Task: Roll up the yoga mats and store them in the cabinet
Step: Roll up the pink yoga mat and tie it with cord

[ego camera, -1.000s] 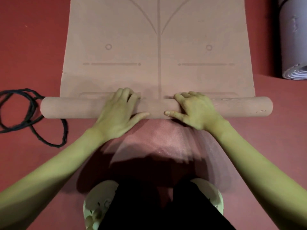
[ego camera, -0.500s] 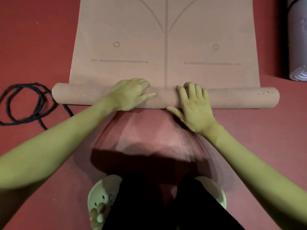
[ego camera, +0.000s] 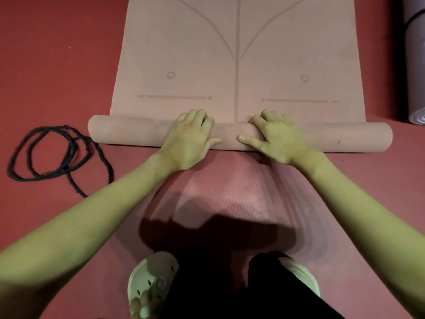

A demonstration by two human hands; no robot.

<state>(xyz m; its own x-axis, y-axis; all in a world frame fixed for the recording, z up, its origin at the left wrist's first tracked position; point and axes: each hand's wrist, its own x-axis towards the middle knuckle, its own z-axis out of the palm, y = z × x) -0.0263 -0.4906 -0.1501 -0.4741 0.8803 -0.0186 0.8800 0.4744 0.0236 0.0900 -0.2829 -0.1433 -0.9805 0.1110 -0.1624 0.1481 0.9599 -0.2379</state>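
Note:
A tan yoga mat (ego camera: 184,54) with printed guide lines lies flat on the red floor, stretching away from me. Its near end is wound into a tight roll (ego camera: 128,132) lying crosswise in front of me. My left hand (ego camera: 188,141) sits on the roll left of centre, fingers curled over its far side and thumb along the near side. My right hand (ego camera: 278,139) holds the roll the same way just right of centre. A second, grey-purple mat (ego camera: 416,65), rolled up, lies at the right edge. No cabinet is in view.
A black strap (ego camera: 57,153) lies in loose loops on the floor left of the roll. My pale clogs (ego camera: 149,279) and dark trousers fill the bottom centre. A lighter pink textured patch (ego camera: 230,192) lies between my feet and the roll.
The roll has travelled farther up the mat and grown slightly thicker. Both hands have shifted on top of it, fingers now hooked over the far side.

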